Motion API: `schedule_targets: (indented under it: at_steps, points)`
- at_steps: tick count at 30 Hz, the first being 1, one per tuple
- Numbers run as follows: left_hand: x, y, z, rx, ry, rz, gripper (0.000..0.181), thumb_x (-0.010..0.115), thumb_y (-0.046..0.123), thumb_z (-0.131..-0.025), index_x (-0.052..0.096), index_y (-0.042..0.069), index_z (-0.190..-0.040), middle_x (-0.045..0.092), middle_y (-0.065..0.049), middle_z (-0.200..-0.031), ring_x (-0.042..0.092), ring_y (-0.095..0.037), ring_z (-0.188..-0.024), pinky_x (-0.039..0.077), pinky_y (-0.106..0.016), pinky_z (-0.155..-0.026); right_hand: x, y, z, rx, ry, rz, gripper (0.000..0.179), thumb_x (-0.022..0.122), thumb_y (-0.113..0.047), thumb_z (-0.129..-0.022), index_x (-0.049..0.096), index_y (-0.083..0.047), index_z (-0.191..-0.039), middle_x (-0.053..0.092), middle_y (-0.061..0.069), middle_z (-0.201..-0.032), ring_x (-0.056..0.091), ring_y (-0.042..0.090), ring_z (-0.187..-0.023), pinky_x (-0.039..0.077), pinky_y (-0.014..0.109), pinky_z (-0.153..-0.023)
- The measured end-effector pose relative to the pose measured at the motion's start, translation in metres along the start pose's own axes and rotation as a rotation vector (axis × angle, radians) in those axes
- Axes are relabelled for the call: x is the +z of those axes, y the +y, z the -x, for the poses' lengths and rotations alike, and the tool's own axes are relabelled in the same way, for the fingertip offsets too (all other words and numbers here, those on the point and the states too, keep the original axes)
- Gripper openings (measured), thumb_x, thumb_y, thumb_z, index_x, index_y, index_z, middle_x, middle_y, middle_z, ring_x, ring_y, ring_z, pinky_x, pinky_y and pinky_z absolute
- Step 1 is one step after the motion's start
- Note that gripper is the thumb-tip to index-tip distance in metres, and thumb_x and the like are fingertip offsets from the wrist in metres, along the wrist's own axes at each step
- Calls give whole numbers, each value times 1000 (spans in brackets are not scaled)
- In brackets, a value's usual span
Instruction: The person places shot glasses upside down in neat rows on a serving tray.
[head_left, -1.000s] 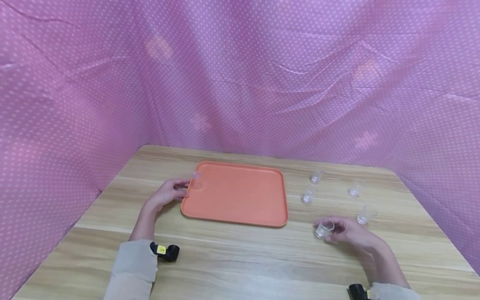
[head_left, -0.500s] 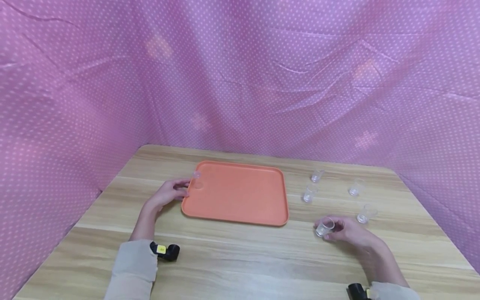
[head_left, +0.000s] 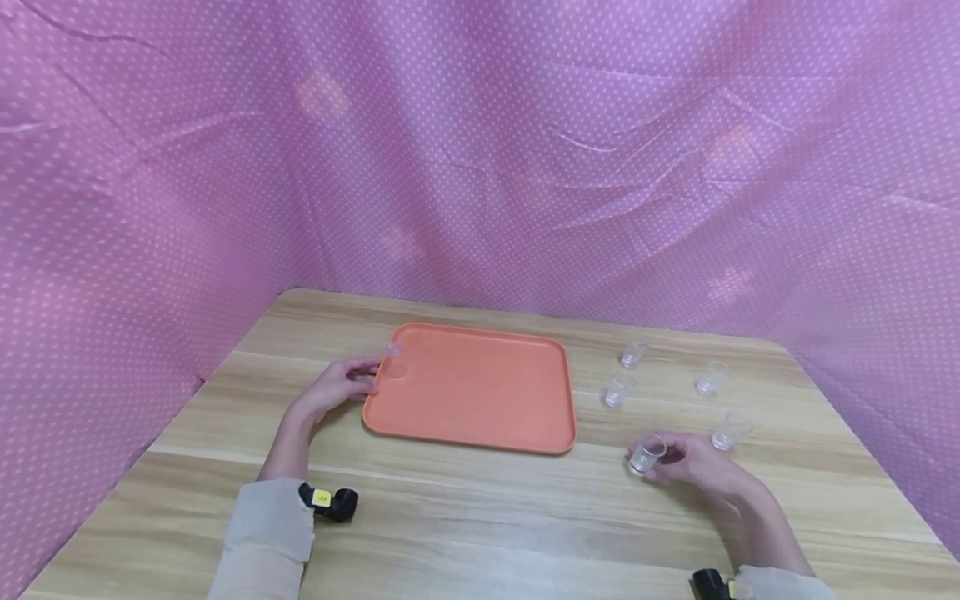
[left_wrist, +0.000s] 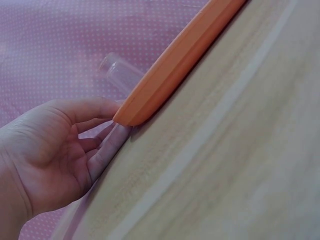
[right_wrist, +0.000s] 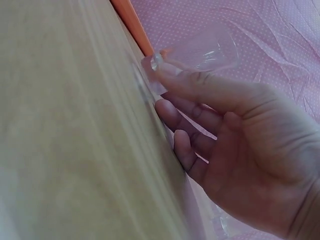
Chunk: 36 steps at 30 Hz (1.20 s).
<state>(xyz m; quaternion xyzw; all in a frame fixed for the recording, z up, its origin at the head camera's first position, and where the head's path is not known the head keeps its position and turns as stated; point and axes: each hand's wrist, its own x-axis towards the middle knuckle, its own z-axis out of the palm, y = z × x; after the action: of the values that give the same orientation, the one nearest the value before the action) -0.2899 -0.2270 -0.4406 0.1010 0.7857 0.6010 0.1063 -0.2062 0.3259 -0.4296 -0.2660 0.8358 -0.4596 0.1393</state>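
Observation:
On the table lies an orange tray (head_left: 480, 387) with a raised rim. My left hand (head_left: 339, 386) holds its left edge; in the left wrist view the thumb (left_wrist: 92, 107) is at the rim and fingertips reach its underside. A clear glass (left_wrist: 122, 75) stands on the tray near that edge. To the right of the tray, my right hand (head_left: 693, 461) pinches another small clear glass (head_left: 647, 455) low down, between thumb and finger. That glass (right_wrist: 205, 52) is upright or nearly so, its base close to the tabletop; I cannot tell whether it touches.
Several more clear glasses stand on the wooden table (head_left: 480, 525) at the right: one glass (head_left: 632, 354) at the back, one (head_left: 618, 390) beside the tray, one (head_left: 708, 379) farther right, one (head_left: 729, 431) behind my right hand. A pink dotted curtain (head_left: 480, 167) surrounds the table's back and sides.

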Motion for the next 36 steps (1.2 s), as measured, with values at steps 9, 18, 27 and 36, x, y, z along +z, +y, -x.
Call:
schedule_targets:
  at_steps: [9,18,27,36]
  points:
    - [2,-1,-1,7,4,1,57,60,1,-84,36,-9,-135,43,-29,-128,59,-25,-95,52,-33,-82,-4,-15,-13,11,25,6,34,60,-1,-83,57,4,-117,63,13,-96,59,24,-84,53,31,-70]
    - [3,1,0,1,0,9,57,61,1,-85,35,-10,-135,42,-31,-129,59,-28,-97,52,-33,-82,6,-35,-49,-5,33,16,31,62,-4,-83,60,1,-114,62,9,-95,56,27,-88,52,30,-73]
    - [1,0,0,1,9,-4,57,60,1,-85,36,-10,-134,43,-30,-128,60,-26,-95,52,-33,-82,17,-51,-88,-42,58,0,27,63,-2,-82,61,5,-109,63,9,-90,57,25,-85,52,26,-71]
    - [3,0,1,-4,7,3,57,60,1,-85,35,-9,-135,42,-29,-130,57,-30,-100,51,-33,-84,34,-82,-129,-5,151,4,26,64,-5,-83,62,6,-106,63,12,-94,57,26,-88,51,28,-73]
